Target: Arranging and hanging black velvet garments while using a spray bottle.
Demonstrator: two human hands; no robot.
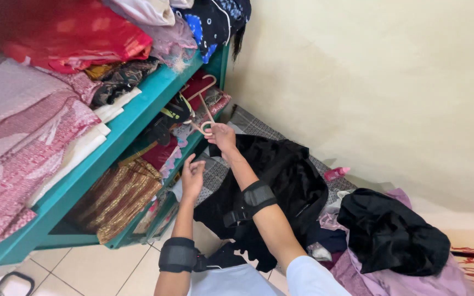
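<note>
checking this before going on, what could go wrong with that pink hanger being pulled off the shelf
The pale pink plastic hanger in the right hand lies among other hangers and folded cloth on the teal metal shelf, so it may snag and drag them out. The black garment draped over the right forearm could slip to the floor.

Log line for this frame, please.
right hand: grips hanger at shelf | left hand: open, empty | black garment: under right arm

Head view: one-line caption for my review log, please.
Right hand grips a pink hanger by the teal shelf of folded fabrics; left hand open beside a black garment.
</note>
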